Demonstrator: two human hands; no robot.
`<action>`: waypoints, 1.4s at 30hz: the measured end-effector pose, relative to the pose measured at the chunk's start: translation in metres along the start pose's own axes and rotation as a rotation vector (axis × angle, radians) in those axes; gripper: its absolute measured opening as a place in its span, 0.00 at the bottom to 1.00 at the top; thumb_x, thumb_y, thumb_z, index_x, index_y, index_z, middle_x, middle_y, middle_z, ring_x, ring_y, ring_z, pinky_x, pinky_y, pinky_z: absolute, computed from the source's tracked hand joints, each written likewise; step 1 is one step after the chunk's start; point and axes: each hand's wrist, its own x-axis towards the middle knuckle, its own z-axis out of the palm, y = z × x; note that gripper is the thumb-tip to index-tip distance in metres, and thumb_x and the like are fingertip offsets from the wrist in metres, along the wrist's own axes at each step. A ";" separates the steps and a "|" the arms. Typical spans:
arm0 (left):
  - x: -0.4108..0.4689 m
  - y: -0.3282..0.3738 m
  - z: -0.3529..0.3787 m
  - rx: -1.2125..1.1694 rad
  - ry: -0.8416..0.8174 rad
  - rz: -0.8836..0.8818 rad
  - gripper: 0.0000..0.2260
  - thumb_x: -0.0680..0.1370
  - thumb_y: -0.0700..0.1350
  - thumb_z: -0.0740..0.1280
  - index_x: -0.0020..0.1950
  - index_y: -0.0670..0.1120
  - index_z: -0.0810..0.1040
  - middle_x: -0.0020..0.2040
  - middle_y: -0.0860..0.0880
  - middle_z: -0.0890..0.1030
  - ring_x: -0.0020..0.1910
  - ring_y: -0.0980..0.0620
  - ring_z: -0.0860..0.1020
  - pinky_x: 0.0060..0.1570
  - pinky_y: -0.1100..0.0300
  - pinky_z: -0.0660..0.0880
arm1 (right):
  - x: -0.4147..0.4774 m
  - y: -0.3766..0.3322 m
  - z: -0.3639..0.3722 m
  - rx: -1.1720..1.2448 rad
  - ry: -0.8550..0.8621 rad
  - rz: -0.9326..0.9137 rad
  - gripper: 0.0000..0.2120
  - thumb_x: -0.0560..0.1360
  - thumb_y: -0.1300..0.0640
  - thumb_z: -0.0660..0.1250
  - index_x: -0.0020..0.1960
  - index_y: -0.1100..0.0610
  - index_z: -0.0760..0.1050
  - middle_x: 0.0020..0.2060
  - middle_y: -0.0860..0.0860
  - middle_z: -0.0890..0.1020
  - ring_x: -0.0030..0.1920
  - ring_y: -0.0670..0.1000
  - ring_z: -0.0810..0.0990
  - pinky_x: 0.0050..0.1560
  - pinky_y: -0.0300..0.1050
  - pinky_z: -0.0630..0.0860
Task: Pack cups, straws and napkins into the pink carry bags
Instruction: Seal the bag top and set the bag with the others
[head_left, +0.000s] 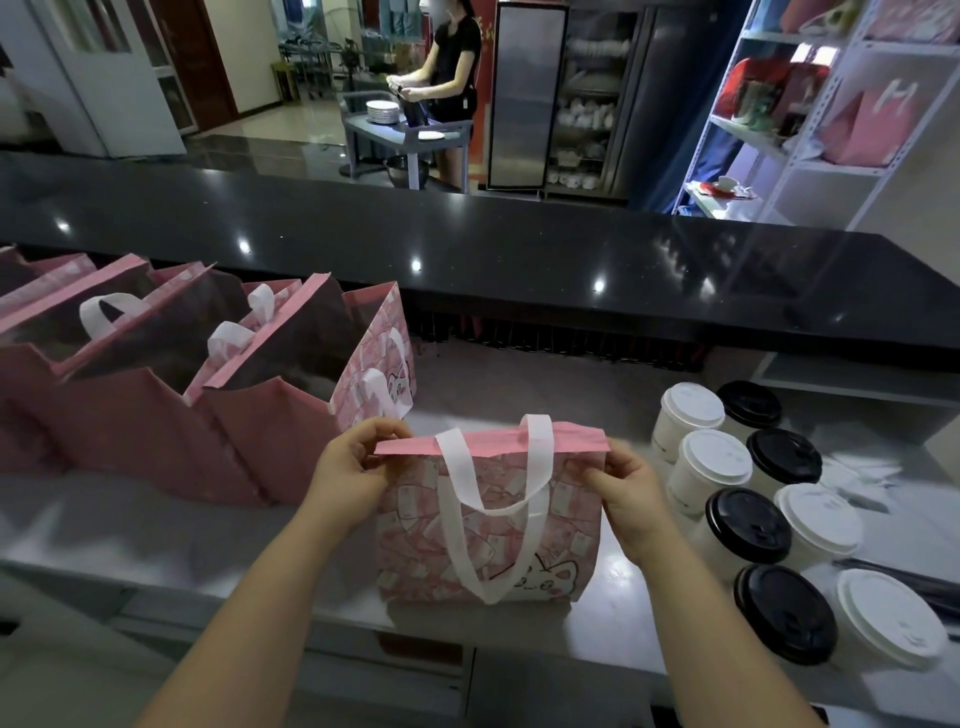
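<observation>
Grey counter (156, 530), black bar top (519, 249) behind it. Pink carry bag (488, 525) stands upright mid-counter, top edge closed flat. Left hand (353, 462) fingers pinch the bag's top left corner; right hand (623, 493) fingers pinch its top right corner. Lidded cups (748, 525), white and black lids, just right of the bag. Open pink bags (208, 395) left of it, further back.
</observation>
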 end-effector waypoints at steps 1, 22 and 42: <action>0.000 0.000 -0.001 0.001 0.009 -0.001 0.18 0.73 0.26 0.67 0.44 0.50 0.82 0.41 0.52 0.84 0.41 0.58 0.80 0.43 0.68 0.76 | -0.001 0.002 0.002 -0.004 0.019 -0.022 0.17 0.69 0.70 0.72 0.48 0.49 0.84 0.46 0.51 0.86 0.49 0.51 0.83 0.46 0.42 0.80; 0.004 0.008 -0.001 -0.055 0.022 -0.040 0.22 0.71 0.23 0.67 0.36 0.51 0.84 0.40 0.52 0.85 0.42 0.58 0.83 0.42 0.67 0.78 | 0.000 -0.018 -0.007 -0.338 -0.014 -0.298 0.21 0.70 0.73 0.70 0.44 0.46 0.80 0.42 0.44 0.82 0.46 0.47 0.80 0.48 0.44 0.80; -0.011 0.011 -0.017 0.570 0.081 0.276 0.13 0.69 0.49 0.77 0.46 0.60 0.75 0.42 0.62 0.79 0.43 0.61 0.77 0.42 0.70 0.73 | -0.010 -0.028 0.001 -0.690 0.004 -0.363 0.18 0.71 0.62 0.74 0.50 0.41 0.76 0.42 0.40 0.80 0.49 0.38 0.78 0.50 0.27 0.71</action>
